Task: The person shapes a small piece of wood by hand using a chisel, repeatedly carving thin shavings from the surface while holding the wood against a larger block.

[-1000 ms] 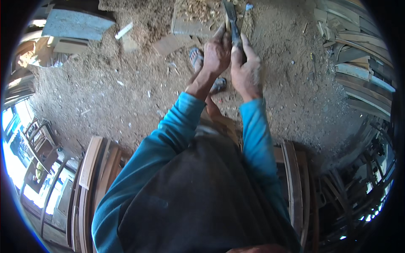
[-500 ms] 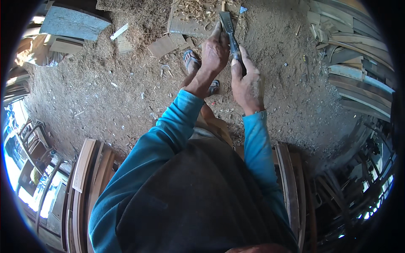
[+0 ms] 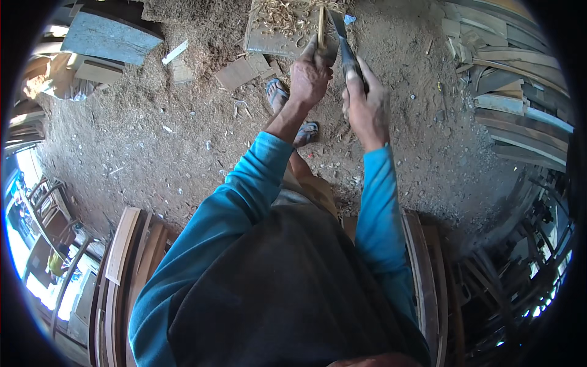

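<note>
Flat metal blade (image 3: 339, 27) shifted rightward, right grip (image 3: 369, 109) wrapped round its handle (image 3: 348, 57), left grip (image 3: 310, 79) clasping slim pale wood (image 3: 321, 27)

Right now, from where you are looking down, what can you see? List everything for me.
Bladed tool: one, dark grey, in right hand
Wood piece: one, tan and brown, in left hand
Board: one, greyish, top middle
Curly shavings: many, pale, on the board
Panel: one, blue-grey, upper left
Strip: one, white, beside the panel
Scrap: one, blue, right of the board
Wood stack: many pieces, brown and grey, right edge
Planks: several, brown, lower left and lower right
Ground: one, brown, littered, all around
Sandals: two, blue-grey, on the feet
Sleeves: two, blue, on the arms
Hands: two, bare, upper middle
</note>
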### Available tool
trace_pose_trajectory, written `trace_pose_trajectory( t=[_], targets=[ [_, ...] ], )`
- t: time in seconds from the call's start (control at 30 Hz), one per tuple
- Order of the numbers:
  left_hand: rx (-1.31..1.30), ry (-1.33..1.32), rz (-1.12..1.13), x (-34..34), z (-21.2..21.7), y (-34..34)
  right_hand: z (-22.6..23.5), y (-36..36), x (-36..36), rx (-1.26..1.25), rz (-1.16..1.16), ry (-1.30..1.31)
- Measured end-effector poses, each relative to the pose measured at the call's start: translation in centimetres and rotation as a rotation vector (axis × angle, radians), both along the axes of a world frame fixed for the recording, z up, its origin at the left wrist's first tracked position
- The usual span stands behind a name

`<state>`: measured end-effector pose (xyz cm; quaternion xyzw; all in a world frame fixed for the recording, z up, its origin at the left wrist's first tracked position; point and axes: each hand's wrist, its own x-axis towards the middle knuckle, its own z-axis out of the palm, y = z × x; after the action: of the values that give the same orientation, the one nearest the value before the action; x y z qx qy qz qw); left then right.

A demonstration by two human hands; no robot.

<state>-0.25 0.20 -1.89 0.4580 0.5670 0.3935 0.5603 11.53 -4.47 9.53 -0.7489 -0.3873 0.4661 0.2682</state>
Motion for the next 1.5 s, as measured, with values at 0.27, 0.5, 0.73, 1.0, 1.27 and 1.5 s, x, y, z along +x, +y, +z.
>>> trace_pose_trajectory(
  t=[0.27,0.5,0.73,1.0,1.27,1.5],
  targets=[
    [0.095,0.133,-0.001,-0.3,-0.9,0.0,0.2,-6.0,-2.1,0.159,0.097,-0.122],
    [0.049,0.133,0.014,-0.8,0.0,-0.2,-0.1,-3.2,-2.9,0.098,0.122,-0.224],
    [0.035,0.066,0.017,-0.6,0.4,-0.3,-1.4,-2.0,-2.7,0.106,0.092,-0.268],
    [0.209,0.296,0.053,0.0,-1.6,-0.1,-3.2,-2.6,-2.7,0.221,0.049,-0.289],
    [0.181,0.233,0.031,0.7,-2.6,-0.1,-2.2,-3.4,-2.1,0.204,0.039,-0.26],
    [0.273,0.146,0.032,-0.5,-1.7,0.6,-2.0,-3.8,-3.3,0.283,0.087,-0.281]
  ],
)
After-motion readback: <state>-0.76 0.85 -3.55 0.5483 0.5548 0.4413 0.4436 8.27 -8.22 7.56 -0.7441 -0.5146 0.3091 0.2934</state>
